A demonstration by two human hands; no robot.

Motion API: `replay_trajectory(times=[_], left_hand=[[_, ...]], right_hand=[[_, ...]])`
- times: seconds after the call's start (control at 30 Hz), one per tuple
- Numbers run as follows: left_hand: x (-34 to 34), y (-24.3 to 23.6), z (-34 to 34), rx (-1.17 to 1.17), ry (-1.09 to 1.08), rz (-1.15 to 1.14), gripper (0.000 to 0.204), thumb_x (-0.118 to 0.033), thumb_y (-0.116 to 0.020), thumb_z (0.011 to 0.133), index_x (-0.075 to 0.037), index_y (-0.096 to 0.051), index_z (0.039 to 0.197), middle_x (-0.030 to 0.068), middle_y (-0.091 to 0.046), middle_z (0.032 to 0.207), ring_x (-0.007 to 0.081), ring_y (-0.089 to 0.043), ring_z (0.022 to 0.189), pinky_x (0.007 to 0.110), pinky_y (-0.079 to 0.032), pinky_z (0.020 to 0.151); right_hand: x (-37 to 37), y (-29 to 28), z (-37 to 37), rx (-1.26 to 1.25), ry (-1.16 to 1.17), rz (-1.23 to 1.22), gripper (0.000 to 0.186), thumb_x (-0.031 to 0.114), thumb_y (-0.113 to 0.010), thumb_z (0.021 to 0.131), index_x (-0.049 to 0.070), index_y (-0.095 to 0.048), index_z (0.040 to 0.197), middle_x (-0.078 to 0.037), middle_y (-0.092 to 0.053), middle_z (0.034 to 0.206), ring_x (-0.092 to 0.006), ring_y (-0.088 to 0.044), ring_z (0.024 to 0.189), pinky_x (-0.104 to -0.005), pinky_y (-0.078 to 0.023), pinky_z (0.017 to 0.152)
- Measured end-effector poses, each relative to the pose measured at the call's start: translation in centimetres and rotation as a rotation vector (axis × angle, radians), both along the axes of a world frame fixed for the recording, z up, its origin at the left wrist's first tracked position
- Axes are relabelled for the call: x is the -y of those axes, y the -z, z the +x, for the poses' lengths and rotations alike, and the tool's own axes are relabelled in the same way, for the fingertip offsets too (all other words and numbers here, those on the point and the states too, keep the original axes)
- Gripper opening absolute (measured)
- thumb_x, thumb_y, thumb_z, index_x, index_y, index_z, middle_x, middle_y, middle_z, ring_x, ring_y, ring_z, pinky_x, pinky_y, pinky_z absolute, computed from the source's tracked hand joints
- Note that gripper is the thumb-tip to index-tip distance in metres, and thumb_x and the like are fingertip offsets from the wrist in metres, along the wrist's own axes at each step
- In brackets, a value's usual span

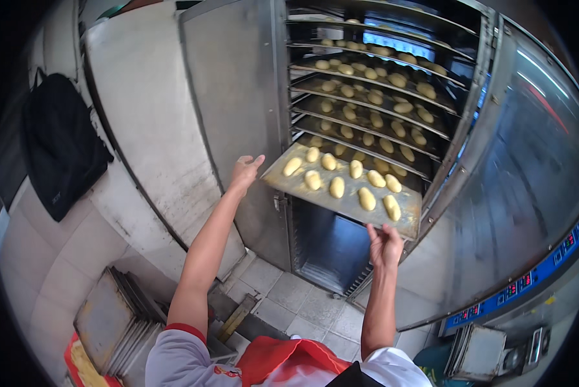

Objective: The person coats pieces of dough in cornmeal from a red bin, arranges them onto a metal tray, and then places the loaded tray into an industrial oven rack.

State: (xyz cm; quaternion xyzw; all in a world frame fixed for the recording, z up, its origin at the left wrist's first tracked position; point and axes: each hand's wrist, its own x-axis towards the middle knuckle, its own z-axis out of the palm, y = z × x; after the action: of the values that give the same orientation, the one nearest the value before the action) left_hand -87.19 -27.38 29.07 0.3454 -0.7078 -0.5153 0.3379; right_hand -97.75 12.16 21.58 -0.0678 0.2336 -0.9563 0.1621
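A flat metal baking tray (315,195) sticks out of a tall steel rack cabinet, tilted in view. Several oval, pale yellow dough pieces (367,198) lie on it in rows. My right hand (386,245) grips the tray's front edge near its right corner, fingertips on the rim. Beside the left corner is my left hand (246,172), apart from the tray, its thumb and forefinger stretched out and nothing in it. The tray's far part lies inside the cabinet, under the shelf above.
More trays of dough pieces (375,98) fill the shelves above. A glass-fronted door (470,206) and a blue control strip (496,298) stand at the right. Stacked trays (105,316) rest at lower left, others (480,351) at lower right. A black backpack (63,145) hangs left.
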Motion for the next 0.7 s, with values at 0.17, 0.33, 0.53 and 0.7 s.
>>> replay_trajectory(times=[0.17, 0.33, 0.53, 0.7], left_hand=[[0.7, 3.4, 8.6, -0.036, 0.1, 0.021, 0.067, -0.046, -0.073, 0.084, 0.003, -0.055, 0.125, 0.0072, -0.064, 0.094, 0.0129, -0.058, 0.079, 0.028, -0.048, 0.068], [-4.3, 9.9, 21.2, -0.242, 0.079, 0.314, 0.039, -0.036, -0.067, 0.091, -0.007, -0.06, 0.116, 0.0036, -0.061, 0.103, 0.0132, -0.057, 0.093, 0.031, -0.048, 0.08], [-14.1, 15.4, 50.8, -0.27, -0.553, 0.461, 0.03, -0.033, -0.064, 0.092, -0.01, -0.063, 0.111, -0.0003, -0.062, 0.1, 0.0122, -0.058, 0.09, 0.031, -0.047, 0.078], [-25.8, 15.9, 68.2, -0.36, -0.896, 0.406, 0.035, -0.034, -0.066, 0.09, -0.009, -0.061, 0.115, -0.0004, -0.062, 0.099, 0.0121, -0.057, 0.09, 0.032, -0.047, 0.079]], right_hand=[[4.8, 2.3, -11.6, 0.08, 0.031, -0.176, 0.024, -0.006, -0.053, 0.088, -0.007, -0.049, 0.111, -0.014, -0.058, 0.099, -0.0269, -0.063, 0.094, -0.0524, -0.055, 0.094], [6.9, 4.8, -25.4, -0.024, 0.187, -0.202, 0.012, 0.001, -0.059, 0.091, -0.001, -0.05, 0.099, -0.014, -0.059, 0.095, -0.0314, -0.063, 0.095, -0.0442, -0.054, 0.095], [24.4, 8.9, 8.6, 0.157, -0.429, -0.03, 0.052, 0.009, -0.062, 0.092, -0.011, -0.038, 0.133, -0.03, -0.042, 0.13, -0.0396, -0.047, 0.123, -0.0458, -0.048, 0.105], [22.5, 15.1, 40.2, 0.372, -1.162, 0.183, 0.011, 0.007, -0.063, 0.088, -0.002, -0.062, 0.095, -0.013, -0.063, 0.097, -0.0289, -0.064, 0.091, -0.0413, -0.058, 0.087]])
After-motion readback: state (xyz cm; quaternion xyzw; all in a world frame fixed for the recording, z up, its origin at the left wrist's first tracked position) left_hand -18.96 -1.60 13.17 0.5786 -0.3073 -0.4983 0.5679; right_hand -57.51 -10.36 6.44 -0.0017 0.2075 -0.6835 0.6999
